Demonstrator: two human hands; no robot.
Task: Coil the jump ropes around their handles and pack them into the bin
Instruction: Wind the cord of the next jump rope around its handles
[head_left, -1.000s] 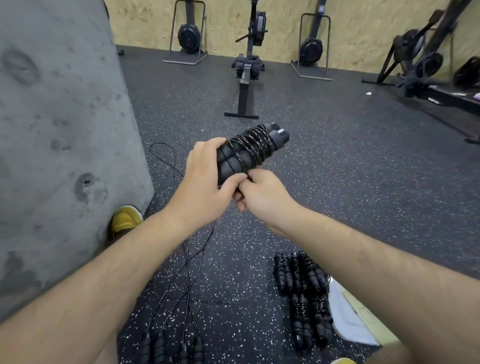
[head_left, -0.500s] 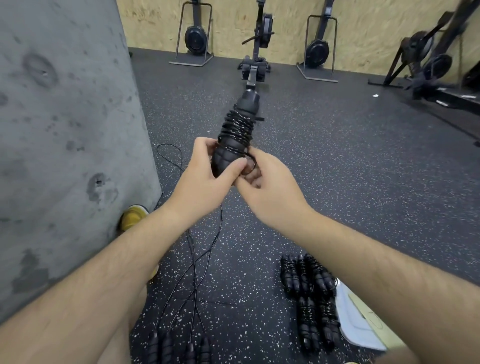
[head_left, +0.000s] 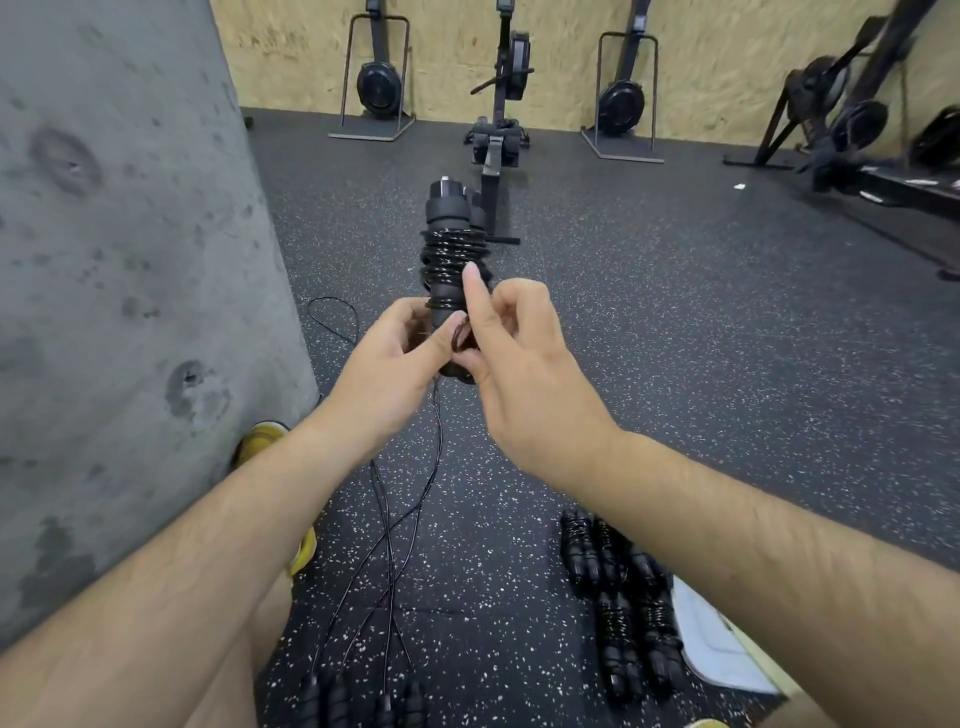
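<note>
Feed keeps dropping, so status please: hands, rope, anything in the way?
Left hand grips handles at lower end. Right hand pinches rope loop, index finger raised. Coils sit round upper handles. Loose ropes on floor below.

The handles (head_left: 449, 218) at centre are matte black, wound with glossy black rope (head_left: 454, 254). The floor (head_left: 675, 338) is dark grey with white specks. At upper left the pillar (head_left: 114, 260) is mottled grey. The wall (head_left: 701, 52) along the top is tan, flaked chipboard; the rowers (head_left: 501, 104) before it are black. At lower left the shoe (head_left: 262, 436) is yellow. The loose ropes (head_left: 395, 545) and the bundles (head_left: 618, 597) are black, and the bin (head_left: 711, 639) at lower right is white.
</note>
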